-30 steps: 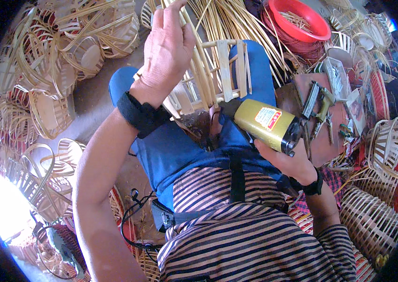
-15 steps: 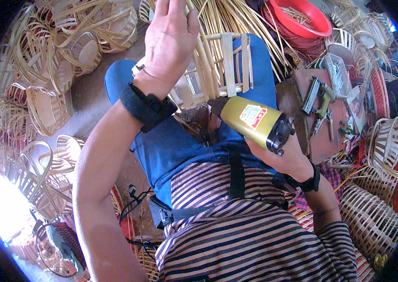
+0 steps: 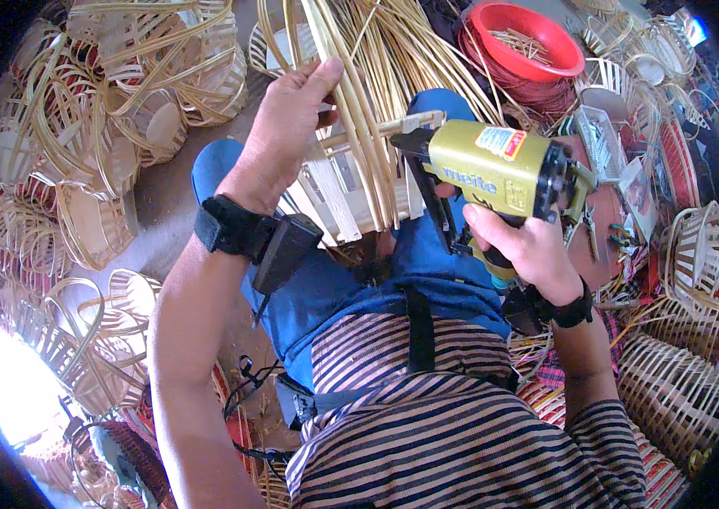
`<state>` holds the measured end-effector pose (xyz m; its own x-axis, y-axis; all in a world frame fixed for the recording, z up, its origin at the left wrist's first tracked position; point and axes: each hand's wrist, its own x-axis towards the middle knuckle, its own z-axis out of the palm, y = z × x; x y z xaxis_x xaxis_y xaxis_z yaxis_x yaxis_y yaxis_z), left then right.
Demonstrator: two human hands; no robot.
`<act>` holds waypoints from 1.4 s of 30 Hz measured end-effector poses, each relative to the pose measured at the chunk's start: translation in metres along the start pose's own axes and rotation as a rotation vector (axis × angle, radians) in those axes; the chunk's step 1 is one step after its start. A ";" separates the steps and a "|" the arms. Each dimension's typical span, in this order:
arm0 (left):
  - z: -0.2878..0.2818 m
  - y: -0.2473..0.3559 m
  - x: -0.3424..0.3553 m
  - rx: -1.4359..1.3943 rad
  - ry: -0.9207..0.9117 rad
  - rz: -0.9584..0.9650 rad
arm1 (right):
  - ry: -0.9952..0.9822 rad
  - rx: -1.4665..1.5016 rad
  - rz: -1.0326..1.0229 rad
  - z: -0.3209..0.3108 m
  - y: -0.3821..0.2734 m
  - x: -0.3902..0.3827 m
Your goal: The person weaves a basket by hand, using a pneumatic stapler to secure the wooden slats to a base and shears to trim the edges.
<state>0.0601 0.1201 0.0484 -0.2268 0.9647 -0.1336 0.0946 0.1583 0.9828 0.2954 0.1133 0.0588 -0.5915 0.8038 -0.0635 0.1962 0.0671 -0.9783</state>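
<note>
A pale bamboo basket (image 3: 338,199) of split slats rests between my thighs, its long bent handle strips (image 3: 366,140) rising over it toward the top of the view. My left hand (image 3: 270,140) is closed at the basket's left side, thumb and fingers pinching by the handle strips; the fingertips are partly hidden. In my right hand (image 3: 537,254) is a gold-coloured staple gun (image 3: 486,165), gripped round its handle. Its dark nose points left and lies at the basket's far right rim; whether it touches cannot be made out.
Long thin canes (image 3: 414,51) lie beyond my knees. A red basin (image 3: 576,69) with short sticks sits on coiled dark red strands at the far right. Finished baskets (image 3: 160,127) are heaped on the left, and more baskets (image 3: 690,263) stand on the right near some hand tools.
The staple gun has been raised and swung up to the basket's rim. My left hand has come back nearer and curled its fingers in by the handle. The basket has tilted.
</note>
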 end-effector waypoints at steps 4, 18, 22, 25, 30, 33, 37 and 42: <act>0.010 0.001 -0.006 -0.065 0.047 -0.014 | -0.022 0.030 -0.073 0.001 0.001 0.008; 0.014 0.002 -0.007 -0.004 0.054 0.013 | -0.009 0.015 -0.134 0.015 0.008 0.006; 0.015 0.002 -0.010 -0.013 0.081 0.019 | 0.017 -0.026 -0.202 0.019 0.011 0.008; 0.013 0.001 -0.010 -0.011 0.077 0.025 | 0.007 -0.035 -0.205 0.023 0.010 0.008; 0.013 -0.001 -0.011 0.052 0.165 0.208 | 0.081 0.083 -0.123 0.015 0.009 -0.007; 0.004 0.012 -0.012 0.341 0.252 0.265 | 0.149 0.143 0.121 -0.022 0.023 -0.020; -0.067 0.045 -0.014 0.872 0.065 0.491 | 0.458 0.077 0.216 -0.081 0.088 -0.047; -0.081 0.090 0.053 1.511 -0.267 0.953 | 0.862 -0.864 0.420 -0.156 0.204 -0.113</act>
<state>-0.0215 0.1686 0.1403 0.5580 0.8095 0.1825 0.8268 -0.5237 -0.2051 0.5248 0.1283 -0.1026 0.2680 0.9545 0.1306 0.8738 -0.1837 -0.4502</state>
